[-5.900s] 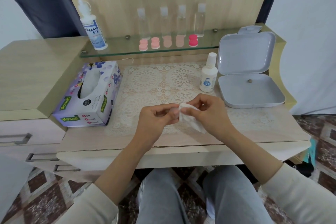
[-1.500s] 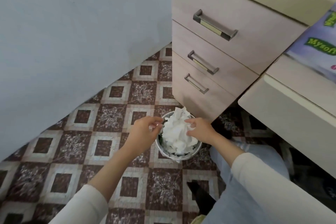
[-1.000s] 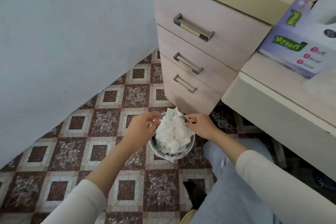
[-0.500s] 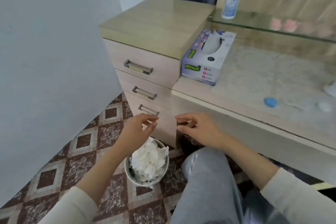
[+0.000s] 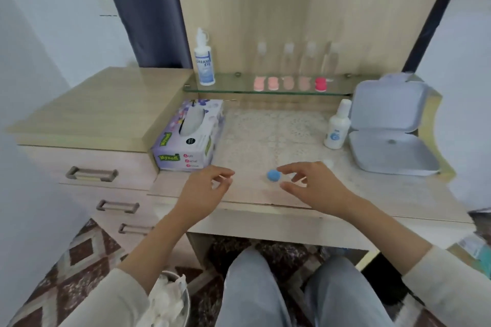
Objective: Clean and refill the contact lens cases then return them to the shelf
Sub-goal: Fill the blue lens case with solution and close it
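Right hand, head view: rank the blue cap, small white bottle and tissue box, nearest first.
1. Blue cap, just left of the right hand.
2. Small white bottle, behind the hand, slightly right.
3. Tissue box, far left.

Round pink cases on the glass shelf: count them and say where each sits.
5 cases, in a row on the glass shelf: two salmon at left, two paler in the middle, one deep pink at the right. Blur may hide more.

Blue cap (image 5: 273, 175) on the counter (image 5: 372, 194), relaxed right hand (image 5: 316, 188) just right of it, relaxed left hand (image 5: 204, 188) farther left.
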Action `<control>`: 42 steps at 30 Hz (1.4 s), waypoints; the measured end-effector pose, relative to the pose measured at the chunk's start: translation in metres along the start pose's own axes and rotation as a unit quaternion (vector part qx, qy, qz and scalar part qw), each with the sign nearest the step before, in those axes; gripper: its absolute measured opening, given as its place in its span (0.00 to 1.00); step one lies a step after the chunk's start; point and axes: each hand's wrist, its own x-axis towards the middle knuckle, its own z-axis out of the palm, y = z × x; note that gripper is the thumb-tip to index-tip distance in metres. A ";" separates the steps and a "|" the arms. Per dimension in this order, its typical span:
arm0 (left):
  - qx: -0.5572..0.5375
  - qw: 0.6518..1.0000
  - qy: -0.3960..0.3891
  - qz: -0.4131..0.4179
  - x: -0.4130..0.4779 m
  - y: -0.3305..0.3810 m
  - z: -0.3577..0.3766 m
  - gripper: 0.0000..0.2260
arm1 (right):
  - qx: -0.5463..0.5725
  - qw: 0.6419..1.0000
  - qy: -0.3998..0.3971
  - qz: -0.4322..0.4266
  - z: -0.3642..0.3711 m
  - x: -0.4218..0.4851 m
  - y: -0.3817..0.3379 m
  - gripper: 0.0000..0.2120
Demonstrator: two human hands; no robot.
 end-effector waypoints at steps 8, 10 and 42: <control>0.083 0.995 -0.056 0.017 0.057 0.006 0.052 0.14 | -0.110 0.988 0.044 0.100 -0.054 0.002 0.060 0.18; 0.110 0.992 -0.064 0.013 0.060 0.000 0.060 0.16 | -0.119 0.982 0.066 0.127 -0.067 0.009 0.072 0.18; 0.109 0.993 -0.010 0.044 0.055 -0.012 0.068 0.15 | 0.121 0.951 0.259 0.121 -0.069 0.058 0.087 0.19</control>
